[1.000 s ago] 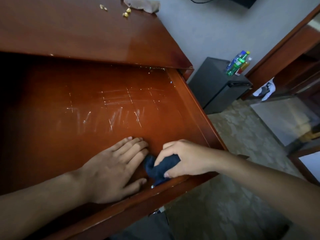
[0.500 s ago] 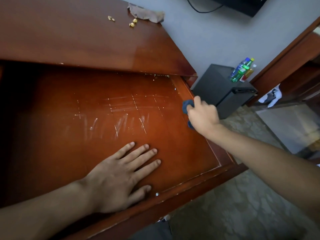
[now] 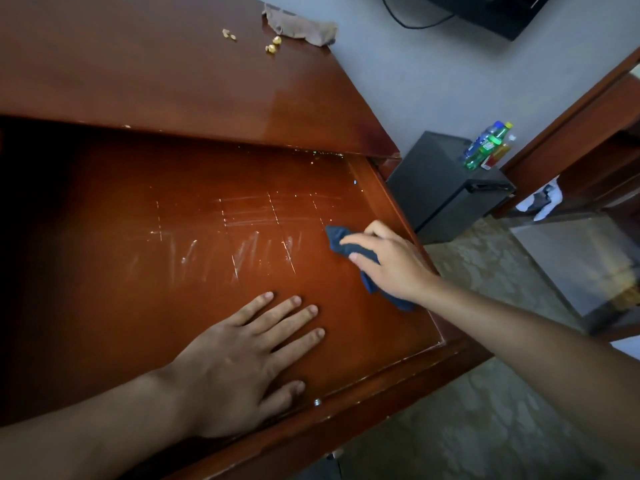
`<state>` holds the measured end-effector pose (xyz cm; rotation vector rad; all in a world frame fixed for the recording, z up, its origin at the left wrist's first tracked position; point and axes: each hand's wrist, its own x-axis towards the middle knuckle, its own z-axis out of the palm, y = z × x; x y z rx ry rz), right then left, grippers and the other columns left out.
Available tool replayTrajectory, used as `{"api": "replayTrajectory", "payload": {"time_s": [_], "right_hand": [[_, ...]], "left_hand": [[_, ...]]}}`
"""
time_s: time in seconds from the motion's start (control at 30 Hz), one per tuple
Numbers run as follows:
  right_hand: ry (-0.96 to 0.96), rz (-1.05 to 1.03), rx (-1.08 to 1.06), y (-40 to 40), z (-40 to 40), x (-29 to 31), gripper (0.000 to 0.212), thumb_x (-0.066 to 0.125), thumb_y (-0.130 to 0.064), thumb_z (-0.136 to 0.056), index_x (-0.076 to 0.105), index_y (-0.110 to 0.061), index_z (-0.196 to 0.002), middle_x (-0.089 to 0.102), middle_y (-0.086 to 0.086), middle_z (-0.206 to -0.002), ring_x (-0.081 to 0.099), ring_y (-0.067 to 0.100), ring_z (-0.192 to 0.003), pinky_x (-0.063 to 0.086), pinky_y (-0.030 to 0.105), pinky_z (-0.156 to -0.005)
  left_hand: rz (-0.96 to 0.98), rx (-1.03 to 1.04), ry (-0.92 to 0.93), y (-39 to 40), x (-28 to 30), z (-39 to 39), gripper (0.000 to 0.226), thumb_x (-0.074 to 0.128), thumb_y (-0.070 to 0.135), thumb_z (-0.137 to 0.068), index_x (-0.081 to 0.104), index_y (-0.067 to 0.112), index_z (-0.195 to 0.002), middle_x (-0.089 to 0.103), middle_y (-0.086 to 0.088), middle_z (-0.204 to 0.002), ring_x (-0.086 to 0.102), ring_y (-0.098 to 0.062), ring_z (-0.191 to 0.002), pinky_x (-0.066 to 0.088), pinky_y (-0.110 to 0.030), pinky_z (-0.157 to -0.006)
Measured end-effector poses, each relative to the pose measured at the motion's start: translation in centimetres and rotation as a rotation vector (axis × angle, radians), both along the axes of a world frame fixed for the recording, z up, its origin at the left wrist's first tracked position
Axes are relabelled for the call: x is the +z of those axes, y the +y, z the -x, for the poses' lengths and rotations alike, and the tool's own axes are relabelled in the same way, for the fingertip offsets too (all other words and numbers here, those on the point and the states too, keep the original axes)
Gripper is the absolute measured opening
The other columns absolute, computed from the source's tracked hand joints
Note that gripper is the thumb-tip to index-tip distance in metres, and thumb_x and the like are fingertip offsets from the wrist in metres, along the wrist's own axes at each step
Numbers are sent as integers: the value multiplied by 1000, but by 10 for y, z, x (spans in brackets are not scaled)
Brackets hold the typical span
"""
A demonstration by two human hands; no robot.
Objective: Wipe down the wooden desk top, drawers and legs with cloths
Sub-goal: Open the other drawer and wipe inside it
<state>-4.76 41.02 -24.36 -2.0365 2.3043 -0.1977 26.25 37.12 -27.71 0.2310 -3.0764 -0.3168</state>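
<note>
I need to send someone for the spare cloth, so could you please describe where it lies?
Look at the glossy wooden desk top, above the open drawer. At its far right corner, near the grey wall, lies a crumpled brown cloth, beside small yellowish bits. Unlike the dark blue cloth, no hand holds it.

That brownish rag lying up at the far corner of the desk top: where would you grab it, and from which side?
Pinch the brown rag at its raised, crumpled right end, coming straight down from above. It lies flat on the desk top, so there is no edge to slip under, and that bunched end near the desk edge offers a fold to grip.
</note>
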Motion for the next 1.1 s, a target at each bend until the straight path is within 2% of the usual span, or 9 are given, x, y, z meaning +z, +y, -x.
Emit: {"api": "replayTrajectory", "payload": {"time_s": [0.07, 0.2, 0.37, 0.47, 0.63, 0.77, 0.93, 1.03, 1.1], "right_hand": [[129, 12, -123, -24, 9, -5, 34, 51, -35, -105, 56, -30, -138, 49, -5, -111, 63, 23, -91, 52, 36, -77], [157, -11, -354, -89, 21, -5, 41, 45, -38, -107, 51, -29, -146, 53, 7, -126, 62, 35, -111, 50, 40, -91], [-105, 2, -157, -92, -9, -5, 41, 53, -34, -105, 56, -31, -145, 54, -1, -123, 59, 20, -109, 47, 31, -91], [-111, 8, -72, -55, -13, -9, 40, 54, -32, -104, 57, -27, -144, 53, -5, -114, 58, 13, -101, 40, 23, -85], [-172, 179, -323, -13, 6, -9, 35, 57, -29, -103, 63, -25, -138, 56, -6, -110, 60, 17, -108, 41, 24, -87], [-229, 117, 48, 16, -10, -4, 38, 62, -24, -101, 62, -25, -139, 56, -11, -117, 61, 8, -108, 47, 19, -91], [25, 60, 402, 1, -12, -10, 38, 63, -25, -99, 64, -28, -137, 58, -3, -120, 62, 13, -99, 57, 33, -77], [153, 117, 417, -58, -6, -9, 36, 57, -28, -100, 63, -30, -136, 58, 1, -114, 63, 20, -87, 56, 34, -66], [244, 141, 229, -111, 3, -4, 34, 53, -34, -102, 61, -34, -136, 57, 0, -111, 64, 25, -84, 56, 39, -67]], "left_hand": [[-43, -1, -63, 2, 3, 0, 67, 9, 67, -105, -21, 39, -159, -35, 9, -164, -40, -10, -147, -28, -38, -118], [-76, -5, -145, 1, 5, 1, 67, 7, 67, -105, -28, 40, -156, -42, 12, -160, -47, -6, -142, -33, -37, -115], [-89, -22, -187, -1, 8, 1, 68, 8, 67, -105, -27, 40, -156, -42, 12, -160, -47, -5, -142, -33, -36, -115], [-88, -27, -205, -2, 8, 2, 68, 7, 67, -105, -28, 39, -157, -42, 12, -161, -47, -6, -142, -32, -38, -117], [-83, -26, -189, -1, 4, 1, 69, 7, 67, -105, -26, 37, -157, -41, 9, -161, -46, -8, -143, -31, -39, -118], [-78, -31, -192, -1, 4, 3, 69, 6, 66, -105, -27, 37, -157, -41, 8, -161, -45, -10, -144, -30, -41, -119], [-117, -17, -137, -2, -1, 2, 70, 11, 65, -105, -20, 36, -160, -35, 7, -164, -41, -11, -146, -32, -40, -116], [-50, 2, -7, -4, -3, 2, 69, 17, 64, -106, -3, 34, -164, -18, 2, -171, -25, -16, -154, -25, -40, -118], [-88, -25, -59, -3, -1, 2, 68, 13, 64, -106, -15, 37, -162, -31, 7, -166, -37, -11, -149, -33, -37, -114]]}}
